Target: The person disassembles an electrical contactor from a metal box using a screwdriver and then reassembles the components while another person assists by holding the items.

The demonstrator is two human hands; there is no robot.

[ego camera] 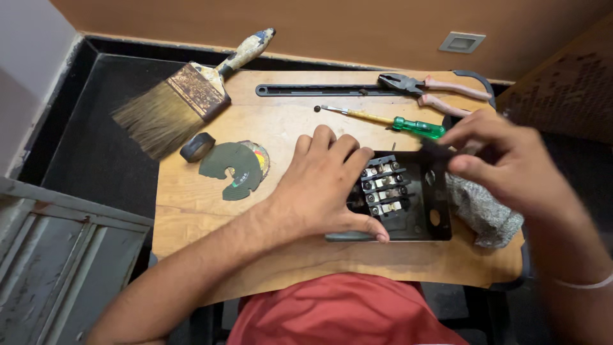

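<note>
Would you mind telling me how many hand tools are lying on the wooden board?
3: a paintbrush overhanging the far-left corner, pliers at the far-right edge, and a green-handled screwdriver just below them. Others may be hidden under the hands.
</note>
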